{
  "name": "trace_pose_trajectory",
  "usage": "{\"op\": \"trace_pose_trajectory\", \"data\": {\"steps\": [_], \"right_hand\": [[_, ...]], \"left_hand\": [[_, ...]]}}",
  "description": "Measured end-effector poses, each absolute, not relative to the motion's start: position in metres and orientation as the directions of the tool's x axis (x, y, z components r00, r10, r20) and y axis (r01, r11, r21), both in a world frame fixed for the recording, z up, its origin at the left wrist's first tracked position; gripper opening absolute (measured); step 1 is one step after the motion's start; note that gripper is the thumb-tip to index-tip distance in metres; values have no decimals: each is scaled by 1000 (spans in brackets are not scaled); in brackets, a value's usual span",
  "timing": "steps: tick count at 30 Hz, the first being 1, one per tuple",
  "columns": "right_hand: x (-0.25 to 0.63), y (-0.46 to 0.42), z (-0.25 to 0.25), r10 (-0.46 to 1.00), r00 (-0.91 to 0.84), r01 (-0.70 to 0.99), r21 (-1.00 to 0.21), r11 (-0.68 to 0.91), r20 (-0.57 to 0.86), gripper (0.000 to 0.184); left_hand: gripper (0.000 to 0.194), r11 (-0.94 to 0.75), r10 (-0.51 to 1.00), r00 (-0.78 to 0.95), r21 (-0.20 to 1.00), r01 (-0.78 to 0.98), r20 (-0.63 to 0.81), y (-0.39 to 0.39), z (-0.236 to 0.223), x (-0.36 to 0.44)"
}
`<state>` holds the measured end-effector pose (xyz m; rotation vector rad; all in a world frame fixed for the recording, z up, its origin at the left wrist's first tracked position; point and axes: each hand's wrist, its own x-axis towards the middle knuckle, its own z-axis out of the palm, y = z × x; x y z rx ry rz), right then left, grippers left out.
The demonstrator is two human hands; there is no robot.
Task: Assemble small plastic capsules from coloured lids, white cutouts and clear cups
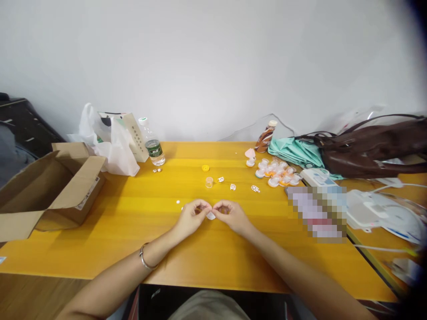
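Observation:
Near the middle of the yellow table (187, 262), my left hand (193, 216) and my right hand (232, 216) meet fingertip to fingertip. Both are closed in a pinch on a small whitish translucent piece (211, 216), whose exact kind is too small to tell. Just beyond them stand a small clear cup (209, 182) and a yellow round cap (205, 168). Several flat white cut-out parts lie to the right, among them one (232, 187) nearest my right hand. A tiny white bit (178, 202) lies beside my left hand.
At left are an open cardboard box (73, 195), a white plastic bag (116, 151) and a water bottle (155, 149). Clustered clear-topped pieces (278, 171), a brown drink bottle (266, 137), teal cloth (295, 153), power strip (316, 178) and brown bag (367, 146) occupy the right.

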<state>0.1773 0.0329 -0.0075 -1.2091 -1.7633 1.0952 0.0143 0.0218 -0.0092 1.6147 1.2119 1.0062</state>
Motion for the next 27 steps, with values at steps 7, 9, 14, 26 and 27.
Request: {"op": "trace_pose_trajectory", "data": {"steps": [7,9,14,26,27], "right_hand": [[179,33,-10,940,-328,347,-914,210,91,17],[181,34,-11,936,-341,357,-909,214,86,19],[192,38,-20,916,-358,471,-813,344,180,30],[194,40,-35,865,-460,569,-681,460,200,25],[194,40,-36,865,-460,568,-682,461,201,25]], "left_hand": [[20,-129,967,250,950,284,56,26,-10,9],[20,-116,958,285,952,284,31,27,-8,9],[17,-226,929,364,886,405,70,33,-5,5],[11,-317,933,339,720,617,119,39,-17,11],[11,-312,935,337,719,621,114,39,-18,11]]}}
